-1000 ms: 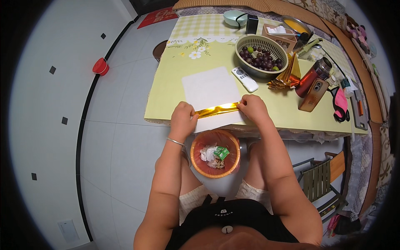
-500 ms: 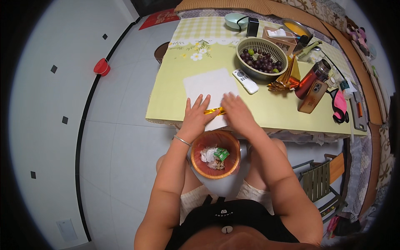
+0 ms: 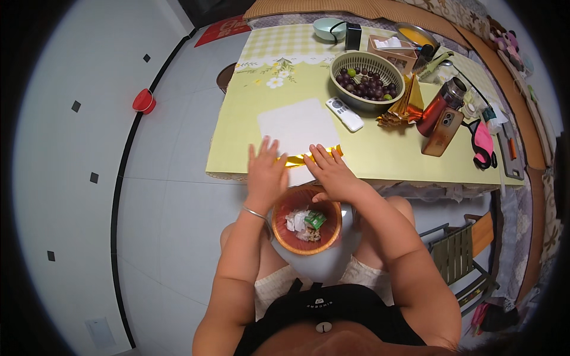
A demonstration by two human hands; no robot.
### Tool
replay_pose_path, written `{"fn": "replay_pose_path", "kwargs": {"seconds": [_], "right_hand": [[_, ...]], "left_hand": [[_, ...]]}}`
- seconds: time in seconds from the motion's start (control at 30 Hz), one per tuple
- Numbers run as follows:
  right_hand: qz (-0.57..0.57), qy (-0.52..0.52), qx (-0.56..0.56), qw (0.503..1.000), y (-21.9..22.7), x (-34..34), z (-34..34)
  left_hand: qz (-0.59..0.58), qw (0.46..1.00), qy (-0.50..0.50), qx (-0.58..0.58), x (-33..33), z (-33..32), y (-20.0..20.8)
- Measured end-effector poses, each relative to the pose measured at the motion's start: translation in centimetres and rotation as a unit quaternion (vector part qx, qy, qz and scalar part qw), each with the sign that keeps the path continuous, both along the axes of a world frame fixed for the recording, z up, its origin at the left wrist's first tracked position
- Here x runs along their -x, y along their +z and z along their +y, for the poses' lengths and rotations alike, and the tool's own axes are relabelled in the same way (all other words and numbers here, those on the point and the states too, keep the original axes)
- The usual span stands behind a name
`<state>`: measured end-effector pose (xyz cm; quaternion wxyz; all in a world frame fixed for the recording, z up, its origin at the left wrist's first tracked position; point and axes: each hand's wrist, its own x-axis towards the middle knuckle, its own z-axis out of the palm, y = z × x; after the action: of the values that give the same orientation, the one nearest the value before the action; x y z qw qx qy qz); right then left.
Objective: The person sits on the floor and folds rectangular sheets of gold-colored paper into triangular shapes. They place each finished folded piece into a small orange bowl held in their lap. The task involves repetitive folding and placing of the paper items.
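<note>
A shiny gold foil strip point(image 3: 295, 160) lies crosswise over the near part of a white sheet point(image 3: 300, 121) at the table's front edge. My right hand point(image 3: 334, 175) rests on the strip with its fingers stretched out flat. A bit of gold shows beyond its fingertips. Beside the strip's left end is my left hand point(image 3: 265, 172), fingers spread and slightly blurred; its thumb side is close to the foil. Neither hand grips anything. Whether the left hand touches the foil, I cannot tell.
Below the table edge stands a bin point(image 3: 277, 231) with litter. To the right are a remote point(image 3: 344, 114), a basket of grapes point(image 3: 368, 86), folded gold paper point(image 3: 405, 107), a red thermos point(image 3: 439, 108) and a phone point(image 3: 443, 132).
My right hand has flattened onto the foil strip. My left hand has shifted left, off the middle of the strip, so more gold shows between the hands.
</note>
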<state>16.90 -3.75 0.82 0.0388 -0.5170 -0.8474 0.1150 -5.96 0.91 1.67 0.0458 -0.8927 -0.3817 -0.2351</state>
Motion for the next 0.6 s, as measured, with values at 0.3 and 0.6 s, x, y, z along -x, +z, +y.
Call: {"fn": "replay_pose_path", "kwargs": {"seconds": [0.3,0.6], "right_hand": [[0.012,0.014,0.000,1.000,-0.8,-0.5,0.2],[0.008,-0.019,-0.018,1.000,-0.8,-1.7,-0.1]], "left_hand": [[0.033,0.989,-0.023,0.144,-5.2,-2.8,-2.3],[0.065,0.987,0.080,0.122,-4.0,-3.9,-3.2]]}}
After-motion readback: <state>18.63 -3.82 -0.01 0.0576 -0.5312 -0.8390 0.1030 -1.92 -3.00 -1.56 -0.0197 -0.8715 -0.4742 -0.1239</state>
